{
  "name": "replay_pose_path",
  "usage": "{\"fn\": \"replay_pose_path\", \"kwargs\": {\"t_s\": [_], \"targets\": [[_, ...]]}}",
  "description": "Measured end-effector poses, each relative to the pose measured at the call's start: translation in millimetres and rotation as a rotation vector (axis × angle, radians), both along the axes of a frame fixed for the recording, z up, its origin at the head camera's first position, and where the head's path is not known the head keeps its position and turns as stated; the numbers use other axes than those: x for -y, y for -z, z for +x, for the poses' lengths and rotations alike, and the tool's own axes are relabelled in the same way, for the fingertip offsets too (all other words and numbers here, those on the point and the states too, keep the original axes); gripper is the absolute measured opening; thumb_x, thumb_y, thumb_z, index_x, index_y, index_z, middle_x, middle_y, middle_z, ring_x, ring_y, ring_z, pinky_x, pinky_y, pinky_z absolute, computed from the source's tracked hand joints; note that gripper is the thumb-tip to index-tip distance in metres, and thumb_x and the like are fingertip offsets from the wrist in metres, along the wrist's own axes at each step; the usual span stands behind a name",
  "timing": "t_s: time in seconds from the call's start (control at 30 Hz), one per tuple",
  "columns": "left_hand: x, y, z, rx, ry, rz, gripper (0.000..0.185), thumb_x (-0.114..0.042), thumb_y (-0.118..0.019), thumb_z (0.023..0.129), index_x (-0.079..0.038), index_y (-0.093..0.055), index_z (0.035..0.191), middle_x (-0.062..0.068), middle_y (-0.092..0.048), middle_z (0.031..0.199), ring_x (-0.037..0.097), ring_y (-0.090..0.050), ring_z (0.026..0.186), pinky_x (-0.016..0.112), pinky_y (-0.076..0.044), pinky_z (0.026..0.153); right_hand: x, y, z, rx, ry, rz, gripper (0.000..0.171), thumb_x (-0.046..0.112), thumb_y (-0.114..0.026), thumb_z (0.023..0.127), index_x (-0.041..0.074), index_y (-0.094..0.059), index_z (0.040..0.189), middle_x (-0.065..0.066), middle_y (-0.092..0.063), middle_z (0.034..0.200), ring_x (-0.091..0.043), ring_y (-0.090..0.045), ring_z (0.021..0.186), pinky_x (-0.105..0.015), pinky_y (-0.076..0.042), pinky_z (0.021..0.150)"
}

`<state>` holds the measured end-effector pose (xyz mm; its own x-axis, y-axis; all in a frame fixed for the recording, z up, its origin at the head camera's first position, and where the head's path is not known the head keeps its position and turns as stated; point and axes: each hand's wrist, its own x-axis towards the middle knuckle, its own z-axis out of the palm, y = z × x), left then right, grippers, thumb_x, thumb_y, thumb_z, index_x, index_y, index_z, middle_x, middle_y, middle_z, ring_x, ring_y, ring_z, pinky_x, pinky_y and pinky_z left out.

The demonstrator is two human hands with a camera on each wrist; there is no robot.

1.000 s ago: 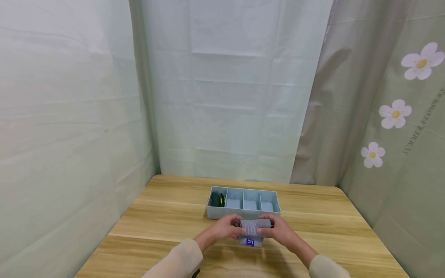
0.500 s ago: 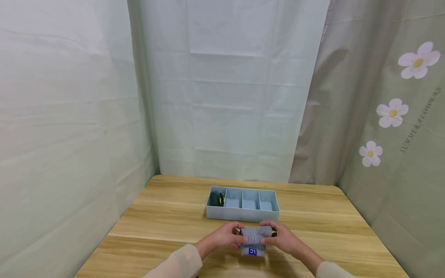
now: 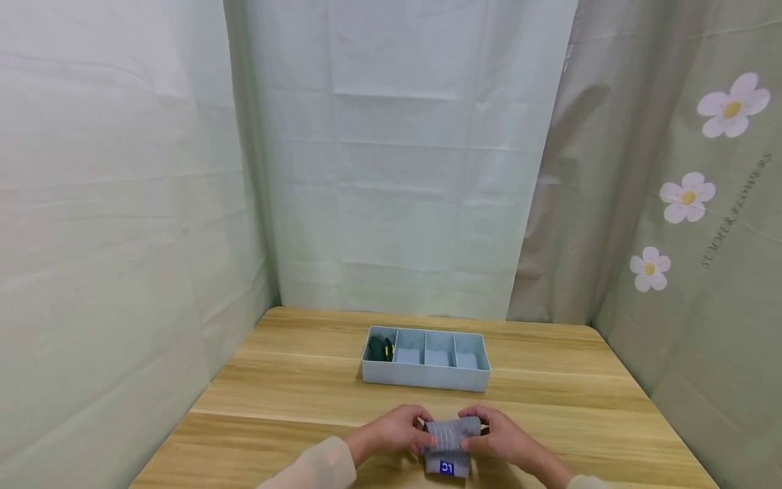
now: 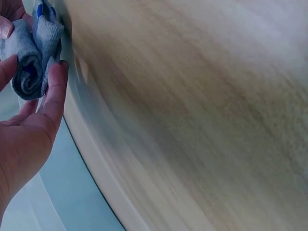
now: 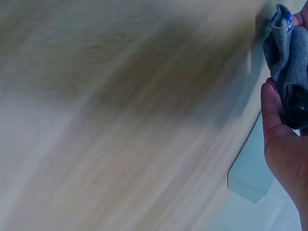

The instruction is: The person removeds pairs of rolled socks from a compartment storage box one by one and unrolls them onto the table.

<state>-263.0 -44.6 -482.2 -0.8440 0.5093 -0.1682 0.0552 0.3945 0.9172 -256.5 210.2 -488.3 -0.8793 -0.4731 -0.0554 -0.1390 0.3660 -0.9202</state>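
Nearest the camera, the left hand (image 3: 394, 433) and the right hand (image 3: 502, 438) meet over the near edge of the wooden table (image 3: 293, 394), each in a pale sleeve (image 3: 318, 468). Between them sits a grey rolled sock (image 3: 451, 445). The fingers of both hands curl round the ends of the roll, left fingers on its left end, right fingers on its right end, so both hands grip it. A flat tail of the sock with a blue label (image 3: 447, 467) hangs just below the fingertips, toward the person.

The left wrist view shows the roll (image 4: 30, 57) end-on, its spiral pinched between the left thumb and fingers (image 4: 54, 94), with the blurred tabletop (image 4: 192, 110) beside them. The right wrist view shows the grey fabric (image 5: 288, 62) pressed against the right thumb (image 5: 270, 113); the other fingers are out of frame there.

Beyond the fingertips, well apart from them, stands a light blue divided tray (image 3: 425, 379) with four compartments. A dark bundle (image 3: 380, 348) fills its leftmost compartment, beyond the left hand.

Farther still hang pale green curtains (image 3: 397, 170), and a curtain printed with white flowers (image 3: 687, 197) beyond the right hand.
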Motion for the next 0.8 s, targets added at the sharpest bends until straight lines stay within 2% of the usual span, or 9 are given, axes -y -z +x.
{"fn": "replay_pose_path", "kwargs": {"t_s": [0.13, 0.27, 0.4, 0.47, 0.53, 0.63, 0.7, 0.8], "targets": [[-0.1, 0.8, 2.4, -0.009, 0.035, -0.069, 0.014, -0.010, -0.073, 0.089, -0.009, -0.064, 0.100, 0.005, -0.061, 0.081, 0.019, -0.057, 0.065, 0.032, -0.051, 0.060, -1.2, 5.1, 5.2, -0.033, -0.020, 0.038, 0.047, 0.011, -0.077, 0.085, -0.006, -0.058, 0.125, -0.006, -0.062, 0.107, -0.021, -0.056, 0.095, -0.029, -0.047, 0.079], [0.2, 3.3, 2.9, -0.094, 0.066, -0.126, 0.013, -0.012, -0.076, 0.087, -0.010, -0.066, 0.096, -0.001, -0.061, 0.077, 0.012, -0.054, 0.064, 0.025, -0.045, 0.055, -0.6, 9.8, 9.2, -0.114, -0.041, 0.122, 0.043, 0.015, -0.079, 0.084, -0.001, -0.062, 0.121, -0.005, -0.063, 0.107, -0.019, -0.055, 0.092, -0.027, -0.047, 0.076], [1.7, 6.3, -4.1, -0.111, 0.101, -0.165, 0.014, -0.018, -0.077, 0.086, -0.011, -0.069, 0.095, -0.002, -0.063, 0.080, 0.014, -0.057, 0.069, 0.028, -0.047, 0.061, 0.0, 10.6, 10.8, -0.210, -0.034, 0.222, 0.046, 0.024, -0.081, 0.083, 0.004, -0.065, 0.121, -0.003, -0.062, 0.113, -0.016, -0.055, 0.097, -0.029, -0.048, 0.080], [3.5, 14.8, -13.1, -0.126, 0.145, -0.206, 0.016, -0.027, -0.075, 0.089, -0.015, -0.071, 0.099, -0.004, -0.063, 0.085, 0.012, -0.057, 0.072, 0.030, -0.048, 0.064, 0.5, 10.6, 11.3, -0.280, -0.034, 0.252, 0.047, 0.028, -0.081, 0.083, 0.004, -0.066, 0.122, -0.003, -0.061, 0.116, -0.017, -0.056, 0.101, -0.030, -0.049, 0.084], [3.6, 15.2, -15.5, -0.131, 0.158, -0.212, 0.017, -0.029, -0.075, 0.089, -0.015, -0.071, 0.099, -0.004, -0.065, 0.085, 0.013, -0.058, 0.073, 0.031, -0.049, 0.064, 1.8, 9.9, 12.3, -0.341, -0.032, 0.278, 0.047, 0.032, -0.080, 0.084, 0.006, -0.067, 0.122, -0.002, -0.061, 0.118, -0.019, -0.057, 0.105, -0.033, -0.049, 0.087], [2.1, 15.3, -13.9, -0.156, 0.142, -0.216, 0.017, -0.027, -0.075, 0.089, -0.014, -0.072, 0.098, -0.005, -0.064, 0.083, 0.011, -0.057, 0.070, 0.029, -0.048, 0.063, 4.8, 8.4, 14.2, -0.404, -0.037, 0.334, 0.042, 0.039, -0.077, 0.086, 0.014, -0.070, 0.119, -0.001, -0.061, 0.120, -0.022, -0.057, 0.109, -0.042, -0.050, 0.091], [-0.1, 7.5, -6.1, -0.161, 0.100, -0.188, 0.015, -0.019, -0.076, 0.087, -0.009, -0.072, 0.097, -0.003, -0.064, 0.079, 0.012, -0.057, 0.067, 0.028, -0.047, 0.062, 6.5, 7.0, 15.9, -0.435, -0.050, 0.389, 0.038, 0.042, -0.074, 0.088, 0.020, -0.072, 0.118, 0.001, -0.061, 0.122, -0.023, -0.057, 0.111, -0.048, -0.049, 0.093], [-0.6, 6.2, -2.6, -0.197, 0.081, -0.194, 0.018, -0.018, -0.076, 0.087, -0.008, -0.072, 0.101, -0.004, -0.064, 0.082, 0.009, -0.055, 0.070, 0.027, -0.047, 0.065, 7.1, 8.0, 15.8, -0.519, -0.089, 0.476, 0.033, 0.043, -0.072, 0.089, 0.024, -0.073, 0.116, 0.002, -0.063, 0.121, -0.021, -0.058, 0.111, -0.050, -0.049, 0.093]]}}
